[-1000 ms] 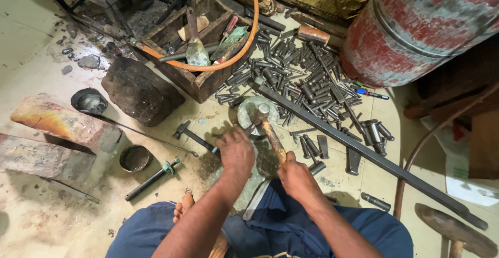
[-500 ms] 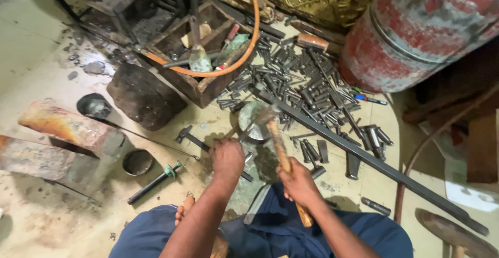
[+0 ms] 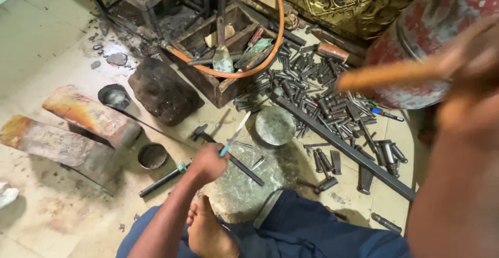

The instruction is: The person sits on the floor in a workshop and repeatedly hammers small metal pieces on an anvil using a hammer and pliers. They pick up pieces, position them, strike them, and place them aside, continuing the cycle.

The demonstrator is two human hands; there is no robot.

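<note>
The right hand (image 3: 470, 81), clenched on the wooden hammer handle (image 3: 395, 73), has risen from the stone slab (image 3: 244, 185); the left hand (image 3: 208, 162) still grips a thin punch (image 3: 235, 133) there.

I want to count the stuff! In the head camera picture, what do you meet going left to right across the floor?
Rusty block → small round tin → left hand holding a thin tool → round metal disc → long dark bar → red gas cylinder.
</note>
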